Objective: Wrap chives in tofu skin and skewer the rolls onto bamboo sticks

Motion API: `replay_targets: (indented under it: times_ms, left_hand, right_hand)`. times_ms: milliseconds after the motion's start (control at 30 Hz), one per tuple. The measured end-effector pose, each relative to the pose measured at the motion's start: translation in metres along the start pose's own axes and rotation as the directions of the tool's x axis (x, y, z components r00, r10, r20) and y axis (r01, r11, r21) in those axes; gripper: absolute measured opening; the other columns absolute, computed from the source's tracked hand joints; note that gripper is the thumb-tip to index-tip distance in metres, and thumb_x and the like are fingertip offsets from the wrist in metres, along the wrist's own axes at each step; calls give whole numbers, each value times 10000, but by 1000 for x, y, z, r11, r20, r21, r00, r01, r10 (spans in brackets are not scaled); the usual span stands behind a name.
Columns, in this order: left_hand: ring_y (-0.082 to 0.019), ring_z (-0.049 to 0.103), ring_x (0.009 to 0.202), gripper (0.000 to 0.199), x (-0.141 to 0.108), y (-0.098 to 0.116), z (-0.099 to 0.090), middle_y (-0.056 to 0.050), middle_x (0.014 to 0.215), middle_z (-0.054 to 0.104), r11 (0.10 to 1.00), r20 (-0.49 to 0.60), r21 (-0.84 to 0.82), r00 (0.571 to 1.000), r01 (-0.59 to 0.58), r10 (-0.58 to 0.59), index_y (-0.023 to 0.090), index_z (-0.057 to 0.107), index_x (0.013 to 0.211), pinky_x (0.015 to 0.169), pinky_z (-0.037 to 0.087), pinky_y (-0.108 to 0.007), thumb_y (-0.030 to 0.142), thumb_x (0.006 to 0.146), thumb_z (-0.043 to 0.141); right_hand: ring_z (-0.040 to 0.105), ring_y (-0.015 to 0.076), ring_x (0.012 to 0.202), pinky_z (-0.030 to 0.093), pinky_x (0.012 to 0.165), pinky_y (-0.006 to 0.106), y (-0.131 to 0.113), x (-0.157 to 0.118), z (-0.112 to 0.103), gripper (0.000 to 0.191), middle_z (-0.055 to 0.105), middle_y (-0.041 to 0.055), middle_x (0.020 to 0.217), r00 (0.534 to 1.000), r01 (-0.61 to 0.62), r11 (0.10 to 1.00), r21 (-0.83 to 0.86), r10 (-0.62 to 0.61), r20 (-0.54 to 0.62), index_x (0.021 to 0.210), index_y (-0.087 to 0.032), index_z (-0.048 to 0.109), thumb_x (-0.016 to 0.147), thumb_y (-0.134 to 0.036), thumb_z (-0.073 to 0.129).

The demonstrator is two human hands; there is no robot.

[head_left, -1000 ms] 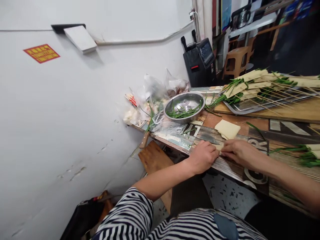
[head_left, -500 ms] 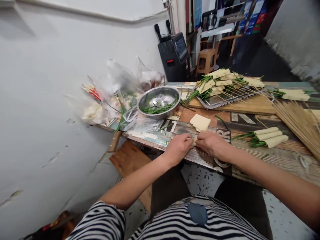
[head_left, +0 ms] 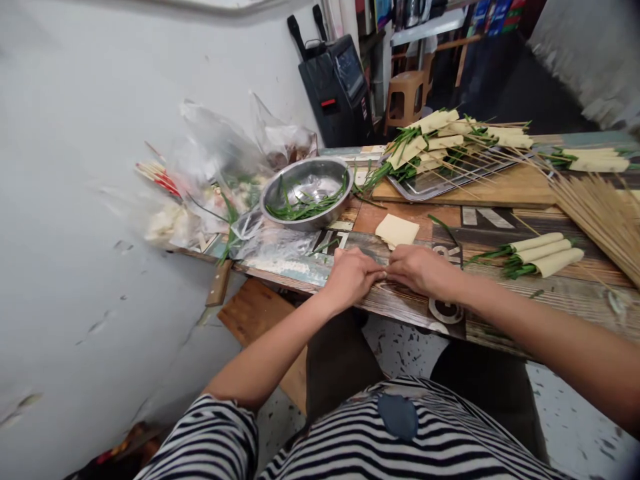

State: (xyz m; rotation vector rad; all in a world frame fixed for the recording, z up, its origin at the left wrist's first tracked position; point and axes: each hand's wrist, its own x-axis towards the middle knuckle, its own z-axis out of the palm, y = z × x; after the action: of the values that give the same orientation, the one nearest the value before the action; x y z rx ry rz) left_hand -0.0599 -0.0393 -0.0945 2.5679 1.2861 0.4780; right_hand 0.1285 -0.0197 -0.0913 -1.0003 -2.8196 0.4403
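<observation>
At the near edge of the wood-patterned table (head_left: 390,303), the left hand (head_left: 353,275) and the right hand (head_left: 423,270) are held together, fingers curled and fingertips meeting; whether anything is clamped there cannot be told, since the spot is hidden. Judging by the three green-filled rolls (head_left: 545,255) laid at right, a rolling step is seemingly in hand. The stack of pale square sheets (head_left: 397,231) (tofu skin, by the look of it) is placed just beyond the right hand, and chive-like greens (head_left: 300,211) are kept in the steel bowl (head_left: 331,175) at far left. A firm, even pinch is probably called for next.
</observation>
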Motion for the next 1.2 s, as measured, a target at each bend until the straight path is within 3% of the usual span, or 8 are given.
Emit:
replay_targets:
  times_ms: [200, 367, 467, 667, 800, 967, 1067, 1200]
  left_hand:
    - [-190, 535, 909, 219, -12, -1, 23, -34, 868, 687, 980, -152, 199, 987, -23, 54, 205, 669, 903, 797, 329, -358, 302, 953, 479]
    - [-155, 530, 852, 287, -8, -10, 27, -17, 834, 686, 965, -129, 234, 980, -119, 152, 200, 650, 846, 819, 276, -370, 311, 981, 423]
    - [-161, 527, 838, 307, -3, -8, 19, -25, 819, 689, 961, -105, 251, 984, -116, 146, 198, 660, 803, 801, 256, -376, 311, 975, 432]
    - [-188, 556, 887, 205, -2, 1, 21, -43, 873, 697, 946, -133, 318, 985, -63, 111, 190, 653, 880, 822, 294, -380, 320, 940, 508]
    - [-192, 581, 865, 194, 0, -1, 31, -55, 874, 696, 928, -197, 359, 963, -103, 183, 169, 645, 932, 803, 347, -360, 287, 947, 492]
    - [-197, 565, 763, 254, 7, -3, 31, -57, 763, 657, 883, -63, 423, 966, -203, 252, 146, 633, 829, 716, 392, -334, 234, 959, 433]
    - [-194, 577, 755, 209, 9, -3, 25, -63, 771, 666, 891, -9, 389, 967, -232, 255, 150, 643, 822, 718, 421, -319, 217, 928, 476]
    - [-152, 600, 713, 89, 18, 9, 19, -29, 777, 698, 980, -118, 159, 983, -121, 141, 186, 679, 830, 697, 449, -263, 204, 836, 592]
  right_hand:
    - [533, 129, 717, 355, 661, 223, 19, 17, -14, 243, 611, 38, 733, 986, 143, 982, 125, -152, 71, 740, -157, 714, 871, -205, 515]
    - [515, 154, 780, 341, 694, 260, 10, 4, -2, 313, 629, 87, 848, 999, 30, 999, -29, -30, -10, 871, -121, 699, 943, -257, 426]
    - [479, 186, 861, 317, 741, 299, 3, -5, 9, 353, 614, 119, 916, 994, 45, 980, -194, -63, -92, 926, -105, 670, 973, -242, 349]
    - [469, 150, 776, 315, 680, 270, 8, 0, 5, 309, 600, 96, 864, 999, -23, 998, -59, 20, -40, 806, -104, 672, 938, -244, 430]
    - [498, 171, 850, 352, 717, 270, 3, 3, 7, 325, 609, 107, 920, 988, -123, 988, -94, 114, -99, 824, -116, 680, 943, -283, 428]
    - [513, 210, 940, 390, 794, 307, -16, -21, 3, 270, 619, 113, 994, 958, -232, 959, -164, 196, -209, 1001, -120, 650, 943, -213, 404]
    - [528, 222, 955, 403, 789, 313, -15, -76, -12, 280, 626, 105, 1023, 895, -359, 917, -172, 286, -344, 1146, -138, 589, 921, -228, 449]
    - [537, 240, 827, 390, 719, 341, 19, -174, -17, 226, 619, 140, 893, 661, -713, 666, -218, 535, -527, 905, -130, 647, 908, -242, 451]
